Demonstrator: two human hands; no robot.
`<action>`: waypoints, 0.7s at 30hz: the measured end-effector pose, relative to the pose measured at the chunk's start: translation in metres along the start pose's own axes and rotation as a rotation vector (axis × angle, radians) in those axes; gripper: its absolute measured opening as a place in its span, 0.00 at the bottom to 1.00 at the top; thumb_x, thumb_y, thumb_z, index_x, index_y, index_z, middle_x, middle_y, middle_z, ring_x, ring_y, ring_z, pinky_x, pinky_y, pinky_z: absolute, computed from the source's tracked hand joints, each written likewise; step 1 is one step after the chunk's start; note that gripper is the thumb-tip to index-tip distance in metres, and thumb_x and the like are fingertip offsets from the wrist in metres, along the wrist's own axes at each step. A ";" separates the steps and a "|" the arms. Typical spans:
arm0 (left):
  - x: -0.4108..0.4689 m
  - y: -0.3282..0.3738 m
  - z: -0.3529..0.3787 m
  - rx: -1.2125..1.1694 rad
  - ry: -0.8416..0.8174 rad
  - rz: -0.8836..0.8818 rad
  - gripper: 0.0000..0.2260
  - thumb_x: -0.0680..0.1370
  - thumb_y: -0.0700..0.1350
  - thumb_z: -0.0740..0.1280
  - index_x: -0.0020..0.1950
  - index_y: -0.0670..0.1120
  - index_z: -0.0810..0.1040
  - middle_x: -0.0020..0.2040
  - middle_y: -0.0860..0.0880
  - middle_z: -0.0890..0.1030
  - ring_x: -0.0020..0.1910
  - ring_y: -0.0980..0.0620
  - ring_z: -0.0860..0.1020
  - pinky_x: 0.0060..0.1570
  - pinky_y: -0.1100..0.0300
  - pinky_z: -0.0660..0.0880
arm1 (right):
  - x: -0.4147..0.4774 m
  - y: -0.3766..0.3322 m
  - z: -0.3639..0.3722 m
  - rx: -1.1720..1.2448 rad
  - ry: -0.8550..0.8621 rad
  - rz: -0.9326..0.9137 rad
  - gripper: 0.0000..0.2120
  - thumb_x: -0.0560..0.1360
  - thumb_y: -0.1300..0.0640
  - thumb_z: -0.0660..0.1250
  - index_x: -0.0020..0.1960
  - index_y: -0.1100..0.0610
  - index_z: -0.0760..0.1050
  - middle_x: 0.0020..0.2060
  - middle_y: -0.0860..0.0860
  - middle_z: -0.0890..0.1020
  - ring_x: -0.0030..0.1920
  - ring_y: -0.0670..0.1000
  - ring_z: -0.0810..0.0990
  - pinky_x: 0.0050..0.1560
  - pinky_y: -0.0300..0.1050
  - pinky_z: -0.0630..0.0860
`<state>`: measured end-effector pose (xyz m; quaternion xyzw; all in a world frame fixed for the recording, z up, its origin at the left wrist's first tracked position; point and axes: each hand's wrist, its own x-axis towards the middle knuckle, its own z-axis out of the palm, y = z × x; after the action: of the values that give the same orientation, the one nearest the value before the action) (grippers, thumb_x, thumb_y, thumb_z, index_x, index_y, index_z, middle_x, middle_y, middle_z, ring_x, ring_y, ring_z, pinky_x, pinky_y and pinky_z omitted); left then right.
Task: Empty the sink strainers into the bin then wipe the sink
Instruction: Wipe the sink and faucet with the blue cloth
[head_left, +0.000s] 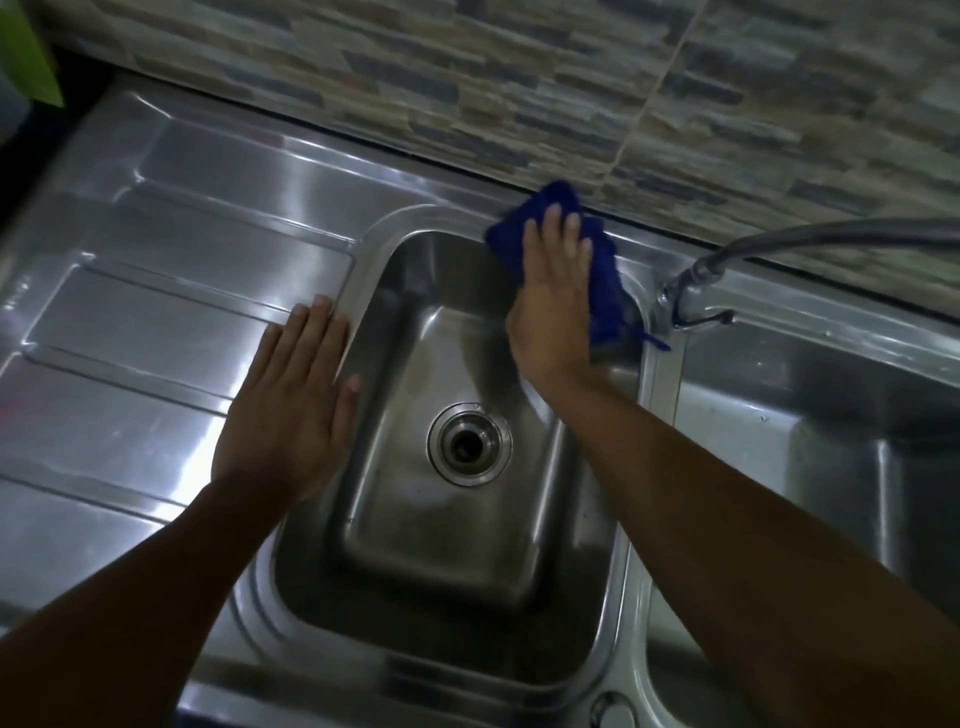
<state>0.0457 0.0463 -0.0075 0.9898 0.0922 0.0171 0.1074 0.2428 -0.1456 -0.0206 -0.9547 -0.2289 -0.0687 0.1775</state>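
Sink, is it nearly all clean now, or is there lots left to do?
About midway. Looks done: the drain shows no scraps, so the emptying seems finished. In hand: the right hand presses the blue cloth on the far rim of the sink, while the left hand rests flat on the drainboard. Left: probably the inside walls and the second basin on the right.

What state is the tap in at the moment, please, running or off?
Off, it seems: no stream falls from the tap spout toward the sink.
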 end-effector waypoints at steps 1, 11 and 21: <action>0.000 0.000 0.000 -0.004 0.002 -0.003 0.28 0.84 0.54 0.47 0.81 0.40 0.55 0.82 0.42 0.52 0.82 0.46 0.48 0.81 0.46 0.50 | 0.006 -0.009 0.003 0.024 -0.034 -0.081 0.37 0.74 0.74 0.60 0.81 0.61 0.52 0.81 0.58 0.50 0.81 0.59 0.45 0.81 0.55 0.40; -0.002 0.002 -0.004 -0.052 0.032 0.010 0.27 0.84 0.51 0.47 0.80 0.39 0.59 0.81 0.41 0.56 0.82 0.45 0.51 0.80 0.45 0.52 | 0.019 -0.007 -0.003 0.083 -0.086 -0.206 0.36 0.72 0.73 0.64 0.78 0.57 0.62 0.78 0.53 0.63 0.80 0.53 0.55 0.81 0.50 0.42; 0.000 0.000 -0.002 -0.039 0.014 -0.002 0.28 0.84 0.53 0.46 0.81 0.40 0.57 0.82 0.43 0.54 0.82 0.47 0.49 0.80 0.45 0.52 | -0.013 0.021 -0.013 0.087 -0.038 0.098 0.37 0.73 0.75 0.62 0.79 0.57 0.58 0.80 0.54 0.58 0.81 0.55 0.48 0.81 0.56 0.46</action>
<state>0.0455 0.0465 -0.0060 0.9873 0.0937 0.0258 0.1260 0.2402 -0.1739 -0.0176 -0.9572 -0.1878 -0.0317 0.2179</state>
